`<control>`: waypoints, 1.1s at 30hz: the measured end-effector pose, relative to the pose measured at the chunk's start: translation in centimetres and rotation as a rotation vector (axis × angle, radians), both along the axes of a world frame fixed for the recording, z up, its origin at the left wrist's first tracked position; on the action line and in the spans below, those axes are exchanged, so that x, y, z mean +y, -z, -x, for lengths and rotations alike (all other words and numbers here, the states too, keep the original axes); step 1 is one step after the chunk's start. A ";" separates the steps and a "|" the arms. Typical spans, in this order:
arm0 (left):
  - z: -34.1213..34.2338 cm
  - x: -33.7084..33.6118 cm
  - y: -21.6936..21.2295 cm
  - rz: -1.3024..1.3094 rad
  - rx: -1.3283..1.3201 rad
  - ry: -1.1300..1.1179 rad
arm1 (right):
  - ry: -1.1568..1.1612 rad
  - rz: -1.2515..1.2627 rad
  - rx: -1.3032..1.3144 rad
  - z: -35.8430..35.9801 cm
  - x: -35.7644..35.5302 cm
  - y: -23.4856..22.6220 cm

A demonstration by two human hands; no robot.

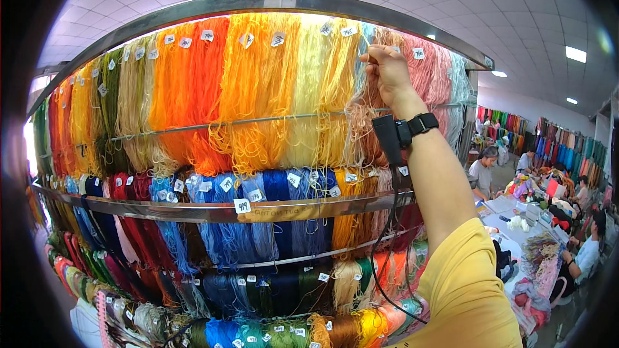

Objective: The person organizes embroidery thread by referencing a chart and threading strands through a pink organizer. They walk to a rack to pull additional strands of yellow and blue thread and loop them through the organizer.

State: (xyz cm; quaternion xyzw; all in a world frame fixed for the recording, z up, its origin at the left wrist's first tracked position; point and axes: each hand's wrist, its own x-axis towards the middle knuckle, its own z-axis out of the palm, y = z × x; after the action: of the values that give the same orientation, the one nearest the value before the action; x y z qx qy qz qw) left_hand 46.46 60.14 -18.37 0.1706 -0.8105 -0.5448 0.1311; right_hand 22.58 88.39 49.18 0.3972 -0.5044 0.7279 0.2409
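yellow sleeve (467, 296), cut off below, leads to the right hand (390, 71), fingers curled over the brownish-pink hank (365, 116) in the rack's (271, 1) top row; whether they grip strands, i cannot tell. left hand: out of frame, fingers unreadable.

The right hand (389, 72) is bare, and a black strap (423, 123) circles the wrist, carrying a rounded module (404, 133) and a boxy black device (386, 140). A thin dark cable (393, 209) trails below. The loose sleeve (461, 283) is plain yellow, ending near the elbow.
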 end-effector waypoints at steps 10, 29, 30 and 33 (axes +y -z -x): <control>0.8 1.2 -0.4 0.016 -0.029 0.021 | 0.429 -0.298 0.097 0.9 0.1 -1.9; -5.7 15.7 6.4 0.108 -0.398 0.256 | -0.076 -0.934 0.336 -14.2 17.2 17.1; -6.8 17.6 7.1 0.112 -0.437 0.274 | -0.040 -0.997 0.264 -14.1 20.9 18.2; -10.4 23.5 8.0 0.130 -0.543 0.316 | 0.076 -1.181 0.024 -14.3 33.1 21.7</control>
State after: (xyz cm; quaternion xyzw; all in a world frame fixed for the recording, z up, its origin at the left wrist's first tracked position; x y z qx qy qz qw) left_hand 56.86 83.67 -26.38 0.1731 -0.8655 -0.4400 -0.1654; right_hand 36.87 121.53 27.44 0.4539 -0.8352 0.3103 0.0108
